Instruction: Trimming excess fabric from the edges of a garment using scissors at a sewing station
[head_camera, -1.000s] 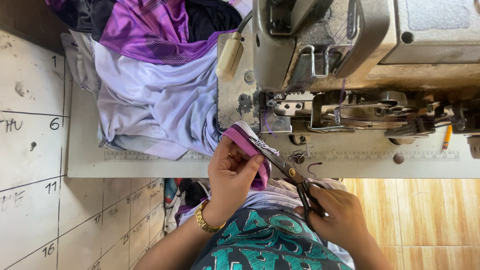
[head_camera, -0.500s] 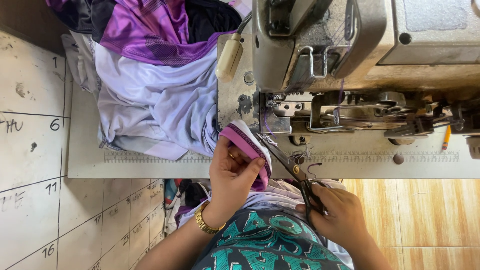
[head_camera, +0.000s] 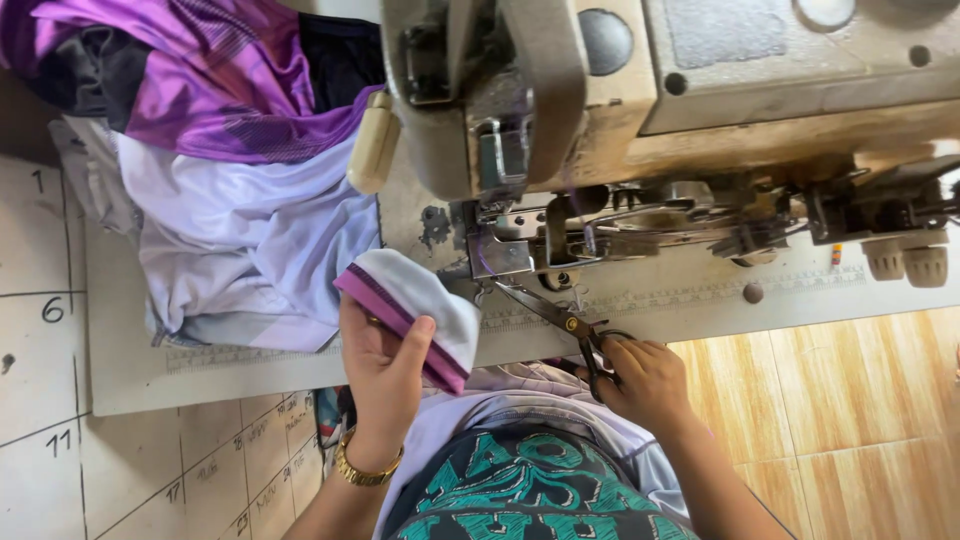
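My left hand (head_camera: 383, 372) grips a white fabric piece with a purple band (head_camera: 412, 302), held up just in front of the sewing machine (head_camera: 640, 130). A gold bracelet circles that wrist. My right hand (head_camera: 648, 380) holds dark scissors (head_camera: 560, 322) by the handles. Their blades point up and left toward the needle area of the machine, close to the edge of the fabric piece.
A pile of purple, white and black garments (head_camera: 230, 170) lies on the white sewing table (head_camera: 130, 370) at the left. Tiled floor with written marks shows at the lower left, wooden floor (head_camera: 860, 400) at the right. White fabric lies in my lap.
The view has closed in on the machine. My left hand has lifted the fabric piece slightly leftward, and the scissors now reach toward the needle area.
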